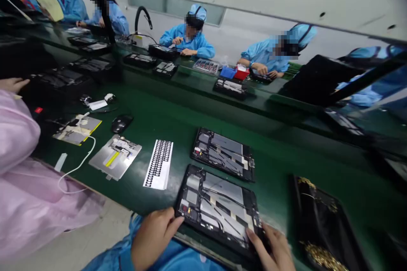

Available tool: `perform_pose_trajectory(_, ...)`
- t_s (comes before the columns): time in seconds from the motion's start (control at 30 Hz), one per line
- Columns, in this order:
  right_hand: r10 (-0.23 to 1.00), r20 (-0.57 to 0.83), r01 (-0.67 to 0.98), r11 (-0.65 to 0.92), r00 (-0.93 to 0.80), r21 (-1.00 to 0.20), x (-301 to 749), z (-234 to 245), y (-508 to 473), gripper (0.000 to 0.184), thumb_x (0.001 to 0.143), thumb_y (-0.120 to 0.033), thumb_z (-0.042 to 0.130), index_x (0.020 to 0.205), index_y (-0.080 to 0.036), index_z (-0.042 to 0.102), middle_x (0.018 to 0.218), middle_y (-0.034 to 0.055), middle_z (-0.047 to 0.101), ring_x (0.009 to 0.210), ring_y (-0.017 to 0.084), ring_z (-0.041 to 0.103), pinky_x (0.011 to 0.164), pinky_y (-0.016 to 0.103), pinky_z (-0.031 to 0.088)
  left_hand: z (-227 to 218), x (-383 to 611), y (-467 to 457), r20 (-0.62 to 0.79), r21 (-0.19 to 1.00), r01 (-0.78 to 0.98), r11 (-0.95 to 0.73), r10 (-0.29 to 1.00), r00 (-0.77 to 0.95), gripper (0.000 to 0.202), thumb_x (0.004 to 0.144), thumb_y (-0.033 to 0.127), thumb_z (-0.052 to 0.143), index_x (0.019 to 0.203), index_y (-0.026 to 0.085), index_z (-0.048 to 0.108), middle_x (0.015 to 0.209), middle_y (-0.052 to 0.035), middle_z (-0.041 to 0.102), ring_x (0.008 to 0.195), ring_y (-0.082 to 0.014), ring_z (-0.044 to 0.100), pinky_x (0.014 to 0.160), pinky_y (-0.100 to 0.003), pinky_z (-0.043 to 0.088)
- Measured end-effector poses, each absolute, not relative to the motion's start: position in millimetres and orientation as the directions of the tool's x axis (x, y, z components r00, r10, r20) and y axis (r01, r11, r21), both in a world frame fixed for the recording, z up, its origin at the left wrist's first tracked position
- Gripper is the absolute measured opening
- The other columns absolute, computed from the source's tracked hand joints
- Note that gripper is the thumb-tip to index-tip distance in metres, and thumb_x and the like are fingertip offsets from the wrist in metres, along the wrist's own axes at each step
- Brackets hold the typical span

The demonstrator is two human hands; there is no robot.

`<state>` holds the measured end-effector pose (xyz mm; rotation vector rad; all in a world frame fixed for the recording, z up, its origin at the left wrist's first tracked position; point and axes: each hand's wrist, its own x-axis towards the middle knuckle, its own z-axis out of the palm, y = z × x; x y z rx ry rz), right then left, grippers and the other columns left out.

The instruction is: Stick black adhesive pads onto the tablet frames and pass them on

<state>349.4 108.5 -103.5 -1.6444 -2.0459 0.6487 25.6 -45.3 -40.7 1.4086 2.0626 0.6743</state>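
An opened tablet point(219, 205) with bare inner parts, silver plates and black cables lies at the bench's front edge. My left hand point(155, 235) is closed at its near left corner, with the thumb along the edge; its other fingertips are partly hidden. At the right end, my right hand point(273, 247) grips the same tablet, thumb on the inner side and fingers around the edge. Just behind it lies a second opened tablet point(224, 152), apart from both hands. A white sheet of black stickers point(159, 164) is to the left.
Left on the green bench point(152, 110) are a silver panel point(116, 156), a black mouse point(121, 123) and a white cable point(92, 148). A black bag-like item with gold bits point(324, 224) lies right. A person in pink point(19, 135) is close left; co-workers in blue sit opposite.
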Motion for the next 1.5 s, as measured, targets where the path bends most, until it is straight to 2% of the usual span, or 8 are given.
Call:
perform_pose_trajectory(0.13,0.897,0.281,0.798,0.435,-0.342,-0.418,301,-74,122,0.057,0.084,-0.066,0.058,0.117,-0.021,0.068,0.115,0.0189,0.061,0.106,0.042,0.062,0.088,0.061,0.052,-23,-15,-38,0.010,0.609,0.761,0.223,0.957,-0.289,0.036,0.101,0.038,0.046,0.071,0.022,0.058,0.070,0.0009,0.066,0.067,-0.0148,0.065,0.062,-0.026,0.047)
perform_pose_trajectory(0.27,0.645,0.348,0.440,0.739,-0.680,-0.510,200,-31,103,0.017,0.099,-0.030,0.054,0.113,-0.025,0.062,0.112,0.0128,0.064,0.105,0.029,0.062,0.088,0.045,0.054,-32,-61,-36,0.253,0.458,0.883,0.104,0.937,-0.242,0.035,0.102,0.028,0.043,0.134,0.023,0.057,0.136,-0.0096,0.064,0.130,-0.0240,0.057,0.111,-0.044,0.043)
perform_pose_trajectory(0.37,0.401,0.296,0.228,0.847,-0.867,-0.480,123,-20,89,0.007,0.097,-0.018,0.058,0.099,-0.023,0.063,0.096,0.0077,0.067,0.089,0.024,0.063,0.080,0.038,0.054,-47,-82,-36,0.171,0.379,0.922,0.073,0.974,-0.147,0.060,0.100,0.025,0.042,0.158,0.024,0.026,0.158,-0.0092,0.043,0.149,-0.0244,0.036,0.124,-0.052,0.027)
perform_pose_trajectory(0.57,0.186,0.154,0.139,0.952,-0.971,-0.274,51,-38,80,0.009,0.097,-0.018,0.059,0.092,-0.015,0.066,0.092,0.0083,0.068,0.087,0.022,0.063,0.080,0.034,0.052,-60,-96,-38,0.098,0.422,0.904,0.062,0.989,-0.113,0.065,0.101,0.017,0.030,0.161,0.025,0.007,0.161,-0.0074,0.038,0.148,-0.0187,0.038,0.124,-0.045,0.031)
perform_pose_trajectory(0.93,0.277,0.040,0.269,0.954,-0.960,-0.134,26,-47,65,0.020,0.098,-0.013,0.050,0.108,-0.004,0.064,0.097,0.0176,0.070,0.090,0.028,0.066,0.075,0.039,0.054,-66,-111,-35,0.169,0.421,0.907,-0.021,0.984,-0.056,0.065,0.101,0.020,0.032,0.161,0.029,0.007,0.160,-0.0056,0.041,0.143,-0.0204,0.045,0.120,-0.044,0.038)
perform_pose_trajectory(1.13,0.306,0.015,0.248,0.799,-0.952,-0.548,37,-35,91,0.010,0.095,-0.018,0.055,0.100,-0.011,0.061,0.095,0.0096,0.068,0.091,0.020,0.064,0.088,0.032,0.052,-75,-116,-29,0.205,0.393,0.918,-0.055,0.978,-0.029,0.062,0.101,0.027,0.034,0.161,0.028,0.016,0.159,-0.0054,0.042,0.141,-0.0230,0.048,0.121,-0.046,0.035)
perform_pose_trajectory(1.27,0.552,0.143,0.171,0.479,-0.822,-0.861,112,-7,111,0.007,0.100,-0.022,0.048,0.095,-0.022,0.053,0.089,0.0005,0.058,0.082,0.014,0.058,0.077,0.026,0.050,-72,-116,-29,0.233,0.416,0.907,-0.064,0.972,-0.039,0.057,0.101,0.030,0.036,0.158,0.030,0.027,0.160,-0.0035,0.041,0.142,-0.0252,0.047,0.121,-0.045,0.035)
perform_pose_trajectory(1.5,0.729,0.156,0.402,0.528,-0.667,-0.748,239,-5,89,0.011,0.098,-0.011,0.050,0.097,-0.022,0.054,0.104,0.0063,0.058,0.102,0.018,0.058,0.088,0.032,0.050,-46,-67,-30,0.494,0.562,0.827,0.012,0.797,-0.347,0.028,0.092,0.022,0.066,0.119,0.027,0.066,0.132,-0.0039,0.066,0.120,-0.0249,0.063,0.107,-0.046,0.049)
